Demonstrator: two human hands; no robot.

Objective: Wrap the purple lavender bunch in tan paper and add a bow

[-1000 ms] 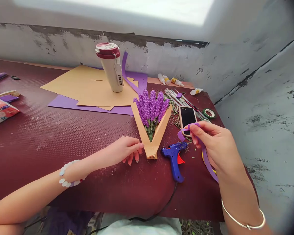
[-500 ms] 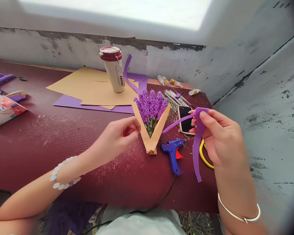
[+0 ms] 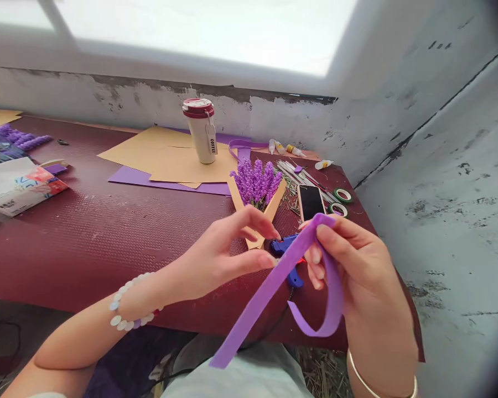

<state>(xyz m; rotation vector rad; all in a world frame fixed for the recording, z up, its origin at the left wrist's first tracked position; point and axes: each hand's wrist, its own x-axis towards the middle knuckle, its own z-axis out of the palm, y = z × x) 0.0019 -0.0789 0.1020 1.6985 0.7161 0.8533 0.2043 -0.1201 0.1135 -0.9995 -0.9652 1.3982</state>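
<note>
Head view, looking down at a dark red table (image 3: 108, 232). The right hand (image 3: 357, 271), at about 4 o'clock from centre, held a purple strip (image 3: 269, 290) draped over its forefinger and pinched closed, one end curling under the palm, the other slanting down toward 7 o'clock. The left hand (image 3: 228, 249) was narrowly parted, thumb tip against the strip; whether it gripped could not be told. Behind the hands, toward 12 o'clock, lay a paper cone of purple flowers (image 3: 257, 185), a blue glue gun (image 3: 286, 246) and a phone (image 3: 310, 202); a lidded cup (image 3: 202, 130) stood at 11 o'clock. Handling it well likely meant keeping the strip flat and untwisted between both pinches, clear of the glue gun.
</note>
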